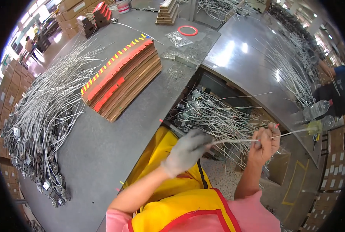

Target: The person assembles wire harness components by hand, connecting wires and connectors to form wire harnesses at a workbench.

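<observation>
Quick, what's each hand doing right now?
Left hand: gloved, closed, holding white cabling.
Right hand: closed, fingers pinching white cabling too.

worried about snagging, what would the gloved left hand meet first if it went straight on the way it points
Probably the pile of white wires, up and to the right of the left hand; depth is unclear, so it might pass above them
</observation>
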